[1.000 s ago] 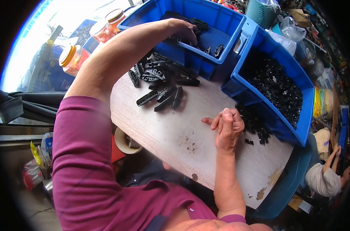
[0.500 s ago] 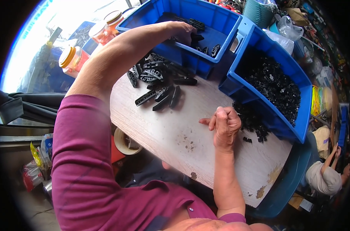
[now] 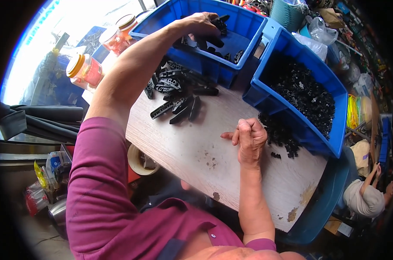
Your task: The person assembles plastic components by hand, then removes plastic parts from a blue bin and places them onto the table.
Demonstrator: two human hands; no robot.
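Observation:
My left hand [image 3: 204,25] reaches over the near wall of the far blue bin [image 3: 252,45], its fingers closed around elongated black plastic parts [image 3: 214,40]. More such parts lie in the bin beneath it. On the table, below that bin, is a loose pile of similar black parts [image 3: 172,82], some with pale markings. My right hand [image 3: 251,141] is held over the table with the thumb pressed to curled fingers and one finger pointing left. Whatever it may hold is hidden. Small black pieces [image 3: 283,138] are heaped just beyond it.
A second blue bin [image 3: 301,116] at the right holds many small black pieces. Lidded jars [image 3: 85,70] stand left of my left arm. A round tub [image 3: 141,162] sits below the table edge [image 3: 162,161]. Another person [image 3: 367,197] is at the far right.
My left hand has shifted slightly within the far bin, and the black parts at its fingers show more plainly. The left sleeve has moved right. My right hand has hardly moved.

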